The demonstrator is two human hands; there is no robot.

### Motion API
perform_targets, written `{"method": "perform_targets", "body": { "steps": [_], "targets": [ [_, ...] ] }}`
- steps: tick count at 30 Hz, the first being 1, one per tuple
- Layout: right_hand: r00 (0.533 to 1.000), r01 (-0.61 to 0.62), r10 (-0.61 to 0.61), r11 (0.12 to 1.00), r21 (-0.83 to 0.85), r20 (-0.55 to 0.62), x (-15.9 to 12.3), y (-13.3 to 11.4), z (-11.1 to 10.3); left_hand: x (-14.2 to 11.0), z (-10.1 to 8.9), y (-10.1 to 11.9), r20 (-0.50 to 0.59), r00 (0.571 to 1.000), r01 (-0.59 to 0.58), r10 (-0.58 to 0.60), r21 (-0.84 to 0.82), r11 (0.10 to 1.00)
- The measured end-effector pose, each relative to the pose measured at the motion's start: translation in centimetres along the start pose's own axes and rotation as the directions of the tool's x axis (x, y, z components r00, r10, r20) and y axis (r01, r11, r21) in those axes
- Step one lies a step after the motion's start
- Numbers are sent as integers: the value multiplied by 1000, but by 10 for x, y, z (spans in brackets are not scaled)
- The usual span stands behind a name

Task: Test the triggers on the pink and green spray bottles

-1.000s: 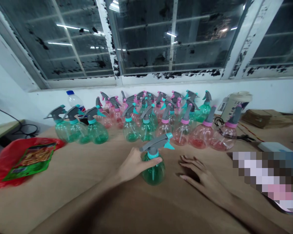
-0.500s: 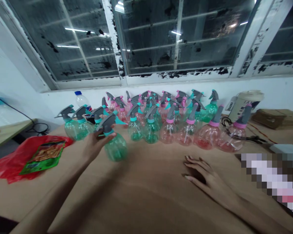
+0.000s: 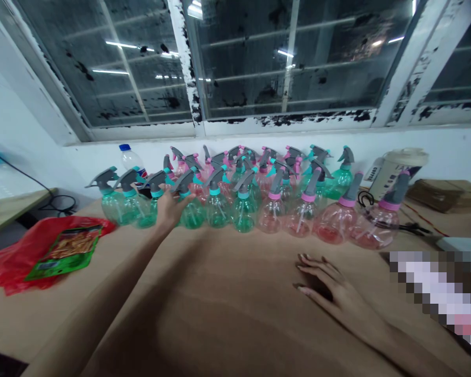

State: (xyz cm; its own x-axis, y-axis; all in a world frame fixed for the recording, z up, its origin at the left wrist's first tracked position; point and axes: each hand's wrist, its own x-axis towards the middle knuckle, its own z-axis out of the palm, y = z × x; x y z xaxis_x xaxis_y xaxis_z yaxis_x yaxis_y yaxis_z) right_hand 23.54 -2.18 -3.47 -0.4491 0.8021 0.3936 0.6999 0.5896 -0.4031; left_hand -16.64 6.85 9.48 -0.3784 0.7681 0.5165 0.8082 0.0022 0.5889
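Observation:
My left hand (image 3: 171, 210) is closed around the neck of a green spray bottle (image 3: 193, 213) with a grey and teal trigger head. That bottle stands upright in the front row, between two other green bottles. To its right are a green spray bottle (image 3: 219, 208) and another green one (image 3: 244, 215). Further right in the row come pink spray bottles, among them a near pink one (image 3: 335, 222). My right hand (image 3: 332, 285) rests on the wooden table (image 3: 235, 293), fingers apart, holding nothing.
Behind the front row stand several more pink and green spray bottles against the wall. A red plastic bag (image 3: 8, 264) with a green snack packet (image 3: 65, 256) lies at left. A blue-capped drink bottle (image 3: 130, 159), a coffee cup (image 3: 396, 167) and a cardboard piece (image 3: 447, 195) are at the back.
My left hand has moved the green spray bottle away from me into the gap in the front row, where it now stands upright. My right hand has stayed in place.

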Motion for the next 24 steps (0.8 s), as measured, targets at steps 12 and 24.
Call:
{"method": "perform_targets", "body": {
  "steps": [12, 24],
  "targets": [
    [1000, -2, 2, 1000, 18, -9, -1, -1, 1, 15, 22, -18, -17, 998, -66, 66, 29, 997],
    [999, 1, 0, 1000, -30, 34, 1, 2, 3, -22, 13, -31, -47, 989, -137, 138, 22, 990]
  ]
}}
